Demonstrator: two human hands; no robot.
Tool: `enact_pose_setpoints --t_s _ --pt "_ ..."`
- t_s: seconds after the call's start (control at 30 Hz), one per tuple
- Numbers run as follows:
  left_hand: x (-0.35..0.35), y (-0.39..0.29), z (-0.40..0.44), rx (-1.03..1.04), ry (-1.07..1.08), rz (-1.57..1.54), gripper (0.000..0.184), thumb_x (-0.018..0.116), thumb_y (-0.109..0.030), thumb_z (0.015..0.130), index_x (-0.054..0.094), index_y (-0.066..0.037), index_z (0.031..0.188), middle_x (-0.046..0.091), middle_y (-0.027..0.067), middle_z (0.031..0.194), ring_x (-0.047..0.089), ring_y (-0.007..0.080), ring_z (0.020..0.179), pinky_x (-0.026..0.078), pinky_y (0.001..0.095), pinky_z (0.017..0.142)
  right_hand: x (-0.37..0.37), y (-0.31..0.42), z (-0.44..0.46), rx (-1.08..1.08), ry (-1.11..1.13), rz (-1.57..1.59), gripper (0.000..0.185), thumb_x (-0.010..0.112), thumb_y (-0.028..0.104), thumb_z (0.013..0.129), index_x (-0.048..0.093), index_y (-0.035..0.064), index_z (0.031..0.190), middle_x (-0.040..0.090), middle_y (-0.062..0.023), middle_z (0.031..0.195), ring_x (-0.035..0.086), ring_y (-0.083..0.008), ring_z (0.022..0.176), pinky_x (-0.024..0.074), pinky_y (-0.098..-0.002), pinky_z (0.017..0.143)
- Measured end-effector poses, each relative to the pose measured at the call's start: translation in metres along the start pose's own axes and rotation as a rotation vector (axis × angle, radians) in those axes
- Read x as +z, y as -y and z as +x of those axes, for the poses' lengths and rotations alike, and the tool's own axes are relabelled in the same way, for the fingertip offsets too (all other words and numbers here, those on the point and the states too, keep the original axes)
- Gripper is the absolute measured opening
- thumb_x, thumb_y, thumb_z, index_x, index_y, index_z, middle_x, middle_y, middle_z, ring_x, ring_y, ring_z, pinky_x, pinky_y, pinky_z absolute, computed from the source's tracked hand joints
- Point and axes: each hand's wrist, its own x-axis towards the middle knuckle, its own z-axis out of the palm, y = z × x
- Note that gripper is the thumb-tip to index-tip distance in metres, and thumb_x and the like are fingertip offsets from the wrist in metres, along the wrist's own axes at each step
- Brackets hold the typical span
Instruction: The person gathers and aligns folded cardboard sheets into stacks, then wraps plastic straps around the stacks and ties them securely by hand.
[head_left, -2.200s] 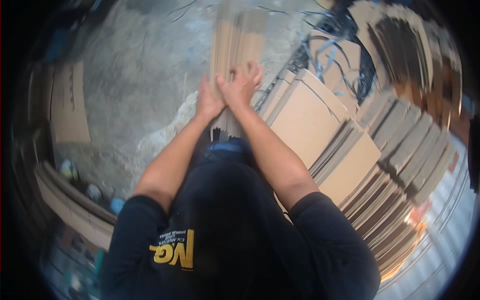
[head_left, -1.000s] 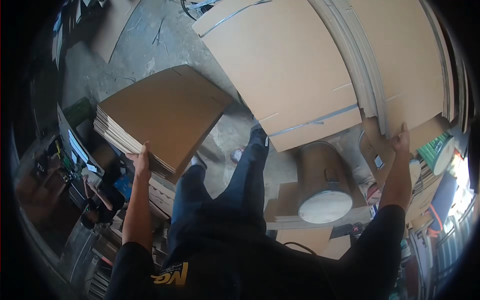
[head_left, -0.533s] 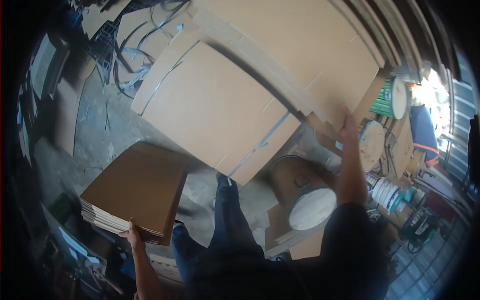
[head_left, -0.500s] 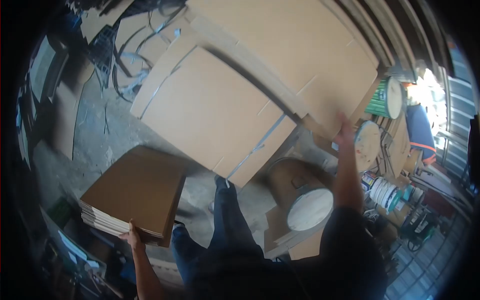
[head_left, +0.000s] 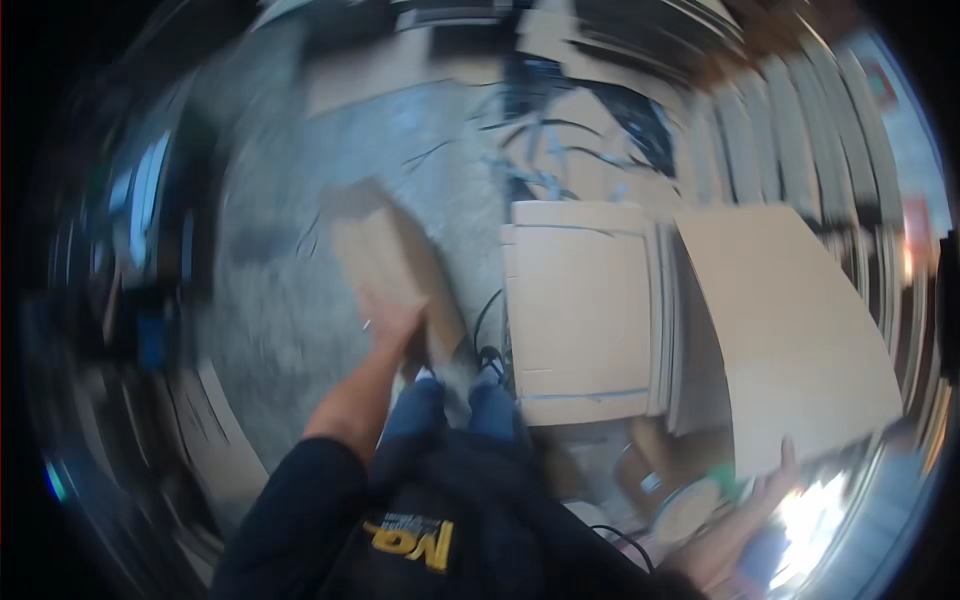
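My left hand (head_left: 395, 318) is closed on the near end of a brown stack of cardboard sheets (head_left: 378, 255), now tilted edge-up beside my legs and smeared by motion. On the right, my right hand (head_left: 775, 485) grips the near edge of a large cardboard sheet (head_left: 790, 330), its thumb on top and its other fingers mostly hidden or blurred. Between them lies a strapped bundle of flat cardboard (head_left: 580, 310), bound with blue-grey straps, untouched by either hand.
Loose straps and cardboard scraps (head_left: 570, 140) litter the far floor. Near my right arm stands a round drum (head_left: 688, 508). Upright panels (head_left: 780, 140) line the far right. Concrete floor (head_left: 275, 300) shows at the left, with blurred clutter (head_left: 110, 300) along that side.
The view has swung round to the left. The brown stack in my left hand has turned from flat to edge-up. My right hand stays at the large sheet, which now sits at a different angle.
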Motion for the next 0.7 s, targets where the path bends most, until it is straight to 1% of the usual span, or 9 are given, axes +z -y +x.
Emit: enact_pose_setpoints --t_s 0.03,0.07,0.1,0.2,0.3,0.5,0.53,0.63,0.7 --pt "-0.014 -0.011 -0.007 -0.091 0.069 -0.008 0.139 0.093 -0.054 0.06 0.013 -0.005 0.163 0.017 0.0252 0.167 0.028 0.0395 0.151 0.03 0.0549 0.122 0.016 0.026 -0.022 -0.143 0.058 -0.028 0.046 0.069 0.016 0.095 0.059 -0.0061 0.134 0.068 -0.0172 0.122 0.068 -0.0272 0.108 0.0574 -0.0392 0.094" --pt "-0.004 -0.005 -0.005 -0.145 0.022 -0.162 0.139 0.095 -0.048 0.059 0.01 -0.015 0.165 0.018 0.0261 0.165 0.03 0.0399 0.149 0.036 0.0592 0.115 0.018 0.049 -0.033 -0.248 0.142 -0.081 0.046 0.07 0.015 0.094 0.06 -0.007 0.133 0.068 -0.0178 0.121 0.067 -0.0272 0.109 0.0563 -0.0396 0.095" --pt "-0.035 -0.027 -0.011 -0.302 0.145 -0.13 0.144 0.095 -0.049 0.058 0.004 -0.018 0.165 0.024 0.0269 0.161 0.031 0.0424 0.147 0.038 0.059 0.112 0.029 0.074 -0.04 -0.355 0.224 -0.133 0.045 0.07 0.014 0.093 0.06 -0.0078 0.131 0.067 -0.0183 0.12 0.066 -0.0272 0.109 0.0552 -0.04 0.096" --pt "-0.03 -0.025 0.001 -0.336 0.235 -0.123 0.149 0.093 -0.055 0.058 -0.003 -0.017 0.165 0.023 0.0259 0.16 0.032 0.0395 0.147 0.036 0.0575 0.111 0.109 0.154 -0.103 -0.689 0.425 -0.412 0.044 0.07 0.013 0.093 0.059 -0.009 0.129 0.066 -0.0183 0.122 0.064 -0.0263 0.11 0.0533 -0.0393 0.097" --pt "-0.046 -0.012 -0.004 -0.28 0.229 -0.239 0.147 0.093 -0.05 0.06 -0.005 -0.02 0.165 0.021 0.0277 0.158 0.031 0.0415 0.144 0.03 0.0598 0.113 0.179 0.225 -0.143 -0.75 0.475 -0.473 0.045 0.069 0.014 0.094 0.059 -0.0088 0.131 0.066 -0.0167 0.121 0.063 -0.0246 0.108 0.0525 -0.0381 0.095" --pt "-0.038 0.003 0.008 -0.258 0.243 -0.285 0.142 0.09 -0.048 0.065 -0.006 -0.02 0.165 0.018 0.0271 0.159 0.024 0.041 0.148 0.026 0.06 0.115 0.301 0.315 -0.212 -0.761 0.571 -0.63 0.047 0.066 0.018 0.097 0.059 -0.0082 0.134 0.065 -0.0134 0.121 0.062 -0.0213 0.104 0.0511 -0.0359 0.091" --pt "-0.036 0.0 0.003 -0.261 0.248 -0.301 0.142 0.09 -0.048 0.064 -0.005 -0.02 0.165 0.018 0.0268 0.16 0.023 0.041 0.148 0.026 0.0605 0.114 0.319 0.299 -0.234 -0.926 0.657 -0.532 0.038 0.066 0.018 0.098 0.064 -0.0077 0.126 0.067 -0.0116 0.109 0.062 -0.0189 0.093 0.0513 -0.0344 0.084" --pt "-0.046 0.015 0.009 -0.272 0.272 -0.325 0.14 0.09 -0.047 0.064 -0.003 -0.021 0.166 0.016 0.026 0.161 0.021 0.0412 0.149 0.025 0.0618 0.114 0.343 0.29 -0.28 -0.808 0.702 -0.391 0.029 0.069 0.009 0.093 0.065 -0.0068 0.118 0.07 -0.0173 0.111 0.068 -0.026 0.1 0.0555 -0.0386 0.091" --pt "-0.054 0.019 0.009 -0.28 0.287 -0.307 0.139 0.09 -0.048 0.065 -0.001 -0.021 0.166 0.016 0.0256 0.161 0.02 0.0413 0.15 0.025 0.0626 0.114 0.34 0.285 -0.274 -0.791 0.751 -0.334 0.032 0.069 0.009 0.093 0.065 -0.0062 0.121 0.071 -0.0147 0.106 0.068 -0.0236 0.093 0.0553 -0.0345 0.086"
